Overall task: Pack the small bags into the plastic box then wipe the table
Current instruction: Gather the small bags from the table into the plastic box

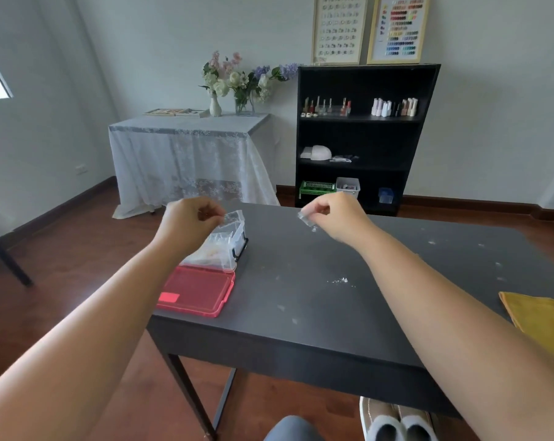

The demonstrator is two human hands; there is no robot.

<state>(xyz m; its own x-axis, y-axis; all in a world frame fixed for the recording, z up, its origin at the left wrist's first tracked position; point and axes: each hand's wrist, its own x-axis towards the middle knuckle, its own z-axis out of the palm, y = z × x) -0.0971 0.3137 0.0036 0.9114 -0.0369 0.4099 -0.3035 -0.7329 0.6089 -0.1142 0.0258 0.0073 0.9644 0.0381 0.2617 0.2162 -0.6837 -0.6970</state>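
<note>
A clear plastic box [229, 259] with a black latch stands at the left edge of the dark table [301, 319], holding several small clear bags. Its pink lid [196, 291] lies open flat in front of it. My left hand [189, 222] hovers over the box, pinching a small clear bag [234, 217] above its far end. My right hand [333, 216] is raised over the middle of the table, pinching another small clear bag [305, 218]. Small glittery bits [340, 280] and pale smudges are scattered on the tabletop.
A yellow cloth [543, 323] lies at the table's right edge. Behind the table are a black shelf unit [364, 138] with nail polish bottles and a lace-covered side table [186, 154] with flower vases. Shoes [396, 421] sit on the wooden floor under the table.
</note>
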